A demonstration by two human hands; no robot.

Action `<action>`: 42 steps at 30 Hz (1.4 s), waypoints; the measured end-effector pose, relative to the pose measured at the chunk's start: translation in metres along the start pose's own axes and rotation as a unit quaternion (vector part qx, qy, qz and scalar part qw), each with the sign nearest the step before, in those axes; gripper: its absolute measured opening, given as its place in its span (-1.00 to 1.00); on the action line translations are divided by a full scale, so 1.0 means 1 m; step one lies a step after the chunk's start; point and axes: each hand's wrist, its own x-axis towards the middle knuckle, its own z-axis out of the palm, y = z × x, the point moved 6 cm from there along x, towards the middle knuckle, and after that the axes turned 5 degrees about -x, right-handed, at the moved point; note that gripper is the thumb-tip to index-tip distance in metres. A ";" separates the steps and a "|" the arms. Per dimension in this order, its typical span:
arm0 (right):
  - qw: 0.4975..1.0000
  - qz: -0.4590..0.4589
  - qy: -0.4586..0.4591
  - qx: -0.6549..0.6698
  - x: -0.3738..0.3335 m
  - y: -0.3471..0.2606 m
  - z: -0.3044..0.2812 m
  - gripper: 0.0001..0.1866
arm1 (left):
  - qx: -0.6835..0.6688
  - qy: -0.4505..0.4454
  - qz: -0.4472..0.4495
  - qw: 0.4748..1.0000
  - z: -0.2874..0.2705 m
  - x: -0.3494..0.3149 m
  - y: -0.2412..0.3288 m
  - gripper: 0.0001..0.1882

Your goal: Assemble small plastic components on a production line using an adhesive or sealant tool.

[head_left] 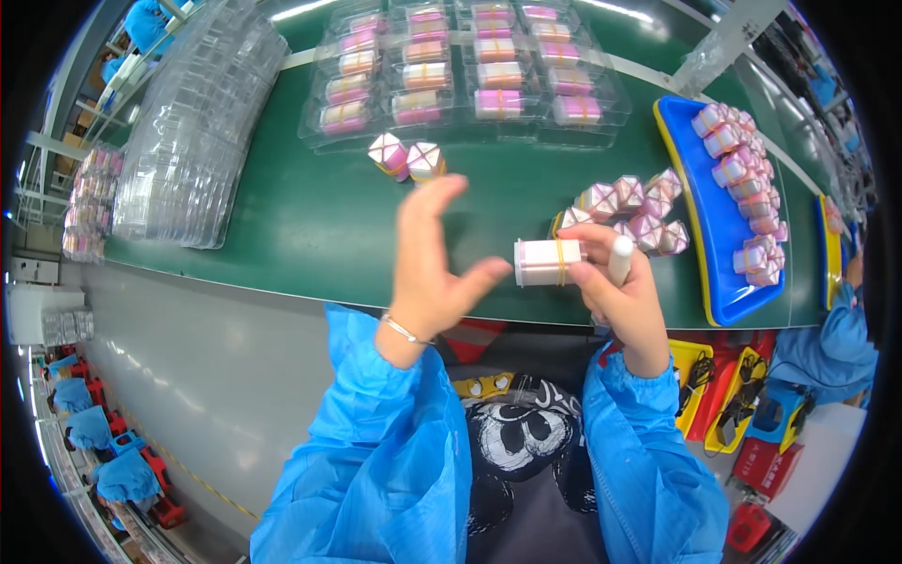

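My right hand (625, 296) grips a small white-and-pink box (543, 263) with a yellow rubber band round its middle. Tucked in the same hand is a white pen-like stick (620, 260), standing up between the fingers. To the left, my left hand (427, 263) is open, thumb and fingers spread, with the box just beyond the thumb tip. Past its fingertips two banded boxes (404, 158) stand on end on the green table. Behind my right hand sits a cluster of similar boxes (628, 199), with crossed lines on their ends.
Clear plastic trays (460, 136) with rows of banded boxes lie at the back of the green table (282, 226). Stacked clear trays (193, 122) rise at the left. A blue bin (728, 301) of boxes stands at right. Beyond it is a person's blue sleeve (836, 338).
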 end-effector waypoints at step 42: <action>0.956 -0.257 -0.043 0.136 -0.018 -0.004 -0.025 -0.69 | 0.138 0.177 0.013 0.974 -0.054 0.018 -0.045 -0.41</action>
